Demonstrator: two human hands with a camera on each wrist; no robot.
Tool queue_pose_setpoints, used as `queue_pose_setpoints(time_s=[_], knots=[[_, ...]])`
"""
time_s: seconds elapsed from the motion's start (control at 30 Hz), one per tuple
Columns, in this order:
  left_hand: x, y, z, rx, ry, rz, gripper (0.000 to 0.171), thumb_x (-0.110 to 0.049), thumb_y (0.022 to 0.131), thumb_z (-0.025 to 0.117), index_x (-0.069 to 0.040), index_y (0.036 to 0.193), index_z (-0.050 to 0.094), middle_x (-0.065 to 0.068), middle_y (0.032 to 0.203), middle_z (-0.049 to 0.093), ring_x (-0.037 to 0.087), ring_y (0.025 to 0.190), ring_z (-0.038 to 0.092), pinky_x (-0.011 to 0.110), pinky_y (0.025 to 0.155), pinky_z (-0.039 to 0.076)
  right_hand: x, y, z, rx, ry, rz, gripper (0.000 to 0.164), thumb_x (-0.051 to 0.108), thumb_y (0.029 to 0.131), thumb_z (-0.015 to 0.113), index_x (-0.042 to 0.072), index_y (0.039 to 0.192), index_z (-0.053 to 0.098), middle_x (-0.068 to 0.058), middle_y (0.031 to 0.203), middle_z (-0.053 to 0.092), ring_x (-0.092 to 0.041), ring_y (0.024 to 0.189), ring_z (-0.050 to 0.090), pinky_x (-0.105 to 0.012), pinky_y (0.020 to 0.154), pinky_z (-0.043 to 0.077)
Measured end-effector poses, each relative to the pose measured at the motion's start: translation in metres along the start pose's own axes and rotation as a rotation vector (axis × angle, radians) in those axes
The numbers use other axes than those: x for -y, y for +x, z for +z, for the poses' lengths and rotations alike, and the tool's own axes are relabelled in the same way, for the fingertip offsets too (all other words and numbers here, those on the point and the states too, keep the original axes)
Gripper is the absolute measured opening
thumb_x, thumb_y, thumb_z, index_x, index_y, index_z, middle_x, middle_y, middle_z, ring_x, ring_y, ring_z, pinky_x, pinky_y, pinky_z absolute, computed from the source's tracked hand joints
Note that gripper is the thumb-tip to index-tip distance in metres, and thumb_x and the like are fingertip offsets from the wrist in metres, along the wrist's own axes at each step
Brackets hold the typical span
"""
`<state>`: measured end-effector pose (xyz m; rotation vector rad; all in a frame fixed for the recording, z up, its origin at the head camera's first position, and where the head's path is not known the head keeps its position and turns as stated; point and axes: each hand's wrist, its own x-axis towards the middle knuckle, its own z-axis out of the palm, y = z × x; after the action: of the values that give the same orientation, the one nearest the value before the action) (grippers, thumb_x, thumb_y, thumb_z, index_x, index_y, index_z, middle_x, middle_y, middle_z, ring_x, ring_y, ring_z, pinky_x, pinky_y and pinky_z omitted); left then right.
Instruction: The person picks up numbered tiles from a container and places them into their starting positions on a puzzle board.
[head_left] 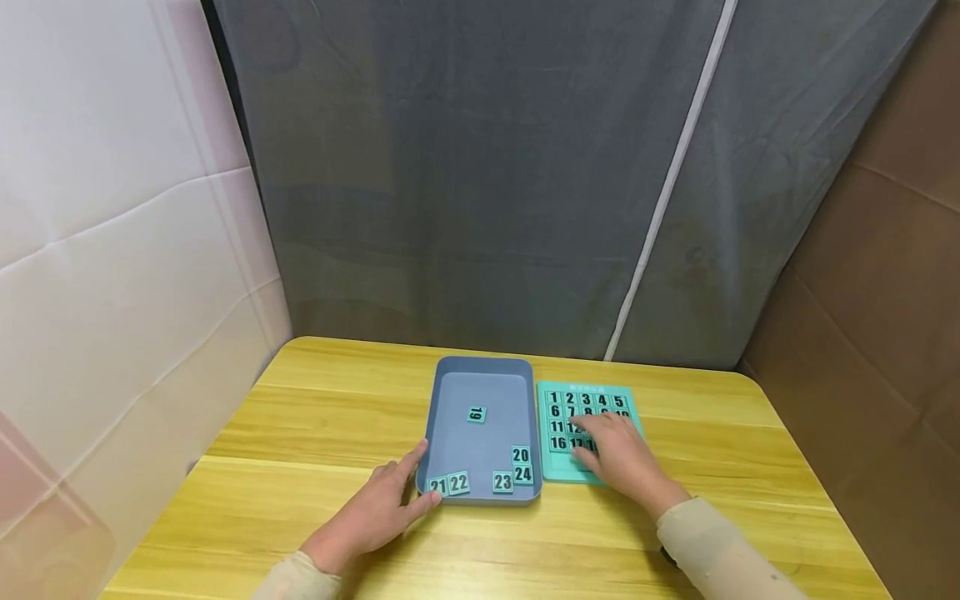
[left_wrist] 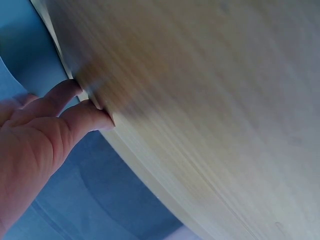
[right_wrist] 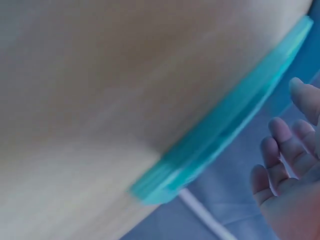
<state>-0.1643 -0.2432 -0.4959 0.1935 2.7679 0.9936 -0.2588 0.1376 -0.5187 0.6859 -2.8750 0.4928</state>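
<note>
My left hand rests against the near left corner of a blue-grey tray, thumb at the front rim and fingers along the left side. Inside the tray lie teal number tiles: 19 sideways near the middle, 21 and 22 near left, 23, 24 and 20 near right. A teal number board stands right of the tray, with tiles in rows from 1. Over its right part hovers my right hand, fingers loosely bent with nothing between them, hiding several tiles.
Tray and board sit side by side on a yellow wood-grain table. Grey cloth hangs behind its far edge, a pale panel rises at left, and a brown one at right.
</note>
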Motion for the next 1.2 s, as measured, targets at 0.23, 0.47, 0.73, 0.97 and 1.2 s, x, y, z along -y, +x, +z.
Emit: queue_pose_setpoints(time_s=[0.23,0.47,0.73,0.97,1.2], knots=[[0.0,-0.001,-0.001,-0.001,0.005,-0.003,0.087,-0.047,0.101,0.073,-0.011,0.169,0.033,0.032,0.157,0.052,0.052,0.149,0.044,0.07,0.118,0.04,0.048,0.032,-0.005,0.046,0.036,-0.044,0.049,0.033,0.1,0.078,0.016,0.144,0.067,-0.005,0.14,0.073,-0.036,0.136,0.062,-0.064,0.122,0.039],[0.0,0.0,0.002,0.0,-0.004,-0.007,0.086,-0.047,0.102,0.072,-0.011,0.169,0.033,0.031,0.158,0.052,0.05,0.149,0.045,0.069,0.118,0.041,0.105,0.071,0.002,0.18,-0.076,-0.111,0.049,0.036,0.102,0.075,0.019,0.147,0.065,-0.008,0.14,0.073,-0.036,0.133,0.065,-0.059,0.117,0.046],[-0.004,0.0,0.004,0.012,-0.02,-0.004,0.086,-0.046,0.102,0.072,-0.011,0.169,0.033,0.031,0.158,0.052,0.051,0.149,0.044,0.071,0.117,0.041,0.133,0.09,0.024,0.334,-0.277,-0.014,0.055,0.054,0.106,0.06,0.032,0.156,0.056,-0.009,0.152,0.064,-0.033,0.141,0.058,-0.055,0.12,0.044],[-0.005,0.0,0.004,0.01,-0.022,-0.009,0.086,-0.046,0.102,0.072,-0.012,0.169,0.032,0.032,0.158,0.051,0.054,0.15,0.042,0.072,0.117,0.04,0.136,0.097,0.031,0.4,-0.318,-0.01,0.053,0.054,0.11,0.051,0.038,0.161,0.049,-0.009,0.157,0.059,-0.033,0.148,0.053,-0.056,0.125,0.039],[-0.006,-0.001,0.007,0.01,-0.016,-0.008,0.085,-0.047,0.102,0.071,-0.012,0.17,0.032,0.033,0.158,0.05,0.053,0.151,0.042,0.072,0.118,0.039,0.128,0.097,0.039,0.327,-0.24,-0.074,0.035,0.039,0.109,0.062,0.025,0.14,0.071,-0.005,0.143,0.07,-0.029,0.138,0.062,-0.053,0.12,0.046]])
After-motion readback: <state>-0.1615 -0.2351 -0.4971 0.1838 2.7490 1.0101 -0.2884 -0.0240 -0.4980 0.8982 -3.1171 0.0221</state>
